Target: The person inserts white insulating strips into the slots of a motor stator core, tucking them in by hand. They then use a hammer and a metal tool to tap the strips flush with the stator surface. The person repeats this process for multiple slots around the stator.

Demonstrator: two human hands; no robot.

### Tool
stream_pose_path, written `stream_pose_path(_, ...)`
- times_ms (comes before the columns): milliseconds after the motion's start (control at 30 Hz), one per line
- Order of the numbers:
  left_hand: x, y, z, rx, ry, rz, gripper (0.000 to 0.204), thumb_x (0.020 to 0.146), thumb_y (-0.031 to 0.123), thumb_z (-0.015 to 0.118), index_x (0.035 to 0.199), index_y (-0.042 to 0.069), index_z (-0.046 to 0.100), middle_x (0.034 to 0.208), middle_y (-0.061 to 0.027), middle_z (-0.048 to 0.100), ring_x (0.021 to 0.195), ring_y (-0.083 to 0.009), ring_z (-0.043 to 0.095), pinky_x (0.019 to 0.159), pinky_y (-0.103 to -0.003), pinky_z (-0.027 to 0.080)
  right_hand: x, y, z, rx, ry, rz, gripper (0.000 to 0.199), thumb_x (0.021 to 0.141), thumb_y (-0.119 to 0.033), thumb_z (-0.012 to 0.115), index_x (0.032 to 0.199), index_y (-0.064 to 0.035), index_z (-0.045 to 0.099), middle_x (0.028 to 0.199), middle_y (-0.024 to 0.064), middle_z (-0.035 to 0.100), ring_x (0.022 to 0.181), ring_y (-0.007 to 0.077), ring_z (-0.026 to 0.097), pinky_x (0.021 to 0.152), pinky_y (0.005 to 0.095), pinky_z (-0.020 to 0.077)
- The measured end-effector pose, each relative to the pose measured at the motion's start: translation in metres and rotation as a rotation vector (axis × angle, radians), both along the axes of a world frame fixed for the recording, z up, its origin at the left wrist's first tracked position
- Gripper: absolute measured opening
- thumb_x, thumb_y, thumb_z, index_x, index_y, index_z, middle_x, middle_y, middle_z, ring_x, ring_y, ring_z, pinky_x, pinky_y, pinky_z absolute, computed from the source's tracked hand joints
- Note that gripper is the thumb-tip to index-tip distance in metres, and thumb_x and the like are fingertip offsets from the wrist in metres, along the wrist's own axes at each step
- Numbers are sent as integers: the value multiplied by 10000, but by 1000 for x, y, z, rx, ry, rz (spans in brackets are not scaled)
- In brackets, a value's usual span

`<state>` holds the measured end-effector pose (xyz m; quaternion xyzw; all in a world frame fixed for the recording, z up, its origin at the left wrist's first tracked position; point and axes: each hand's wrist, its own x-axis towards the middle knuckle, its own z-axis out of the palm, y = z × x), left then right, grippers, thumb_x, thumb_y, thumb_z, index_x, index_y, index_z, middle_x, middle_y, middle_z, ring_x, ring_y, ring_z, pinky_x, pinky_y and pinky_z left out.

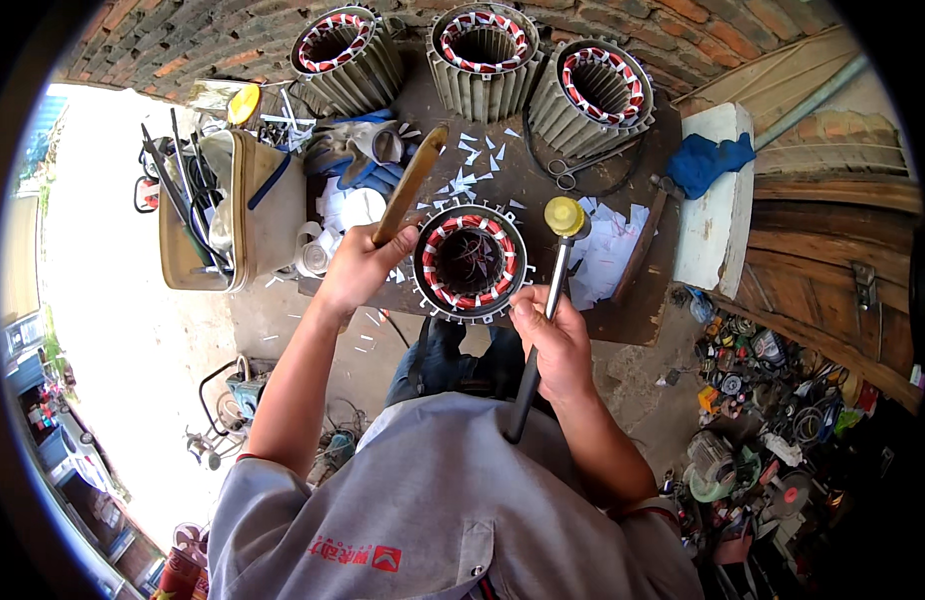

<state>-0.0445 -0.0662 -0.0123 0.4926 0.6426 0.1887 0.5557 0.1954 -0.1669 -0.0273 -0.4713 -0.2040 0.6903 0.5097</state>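
Observation:
Between my hands stands a finned motor stator [471, 262], open end up, its ring of red windings tied with white bands. My left hand [361, 268] is closed around the lower end of a flat wooden stick [415, 180], which slants upward over the table beside the stator's left rim. In my right hand [555, 338] is a mallet [564, 217] with a yellow head and a dark grip, the head pointing away from me. The fingers of that hand are close to the stator's right rim; I cannot tell whether they touch it.
Three more stators [485, 45] line the back of the table [608, 190] by the brick wall. Scissors [563, 175], white paper pieces [613, 245] and gloves [358, 150] lie around. A tool bucket [268, 225] stands left; a blue cloth [711, 165] rests on a white ledge at right.

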Motion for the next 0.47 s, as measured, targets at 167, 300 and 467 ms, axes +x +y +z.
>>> stream_pose_path(167,-40,-23,-15,-75,7,-91,422,969,421,656,1029,14,750,639,38,547,549,-53,470,508,-235,384,-7,46,11,70,-159,-58,136,967,-93,655,1063,3,659,876,-27,614,772,34,512,694,192,402)
stream_pose_path(300,-21,-52,-2,-138,-122,-221,394,976,391,659,1070,17,740,677,12,575,681,-77,476,626,-296,439,1,122,8,50,-236,172,172,923,-130,670,1019,12,686,901,21,662,824,87,593,773,240,467)
stream_pose_path(467,-9,-69,-7,-118,-137,-372,396,963,372,679,1157,27,699,758,-45,638,750,-109,523,711,-332,474,-10,160,-3,41,-311,315,281,875,-158,723,1095,16,703,1011,65,700,950,118,628,871,261,469)
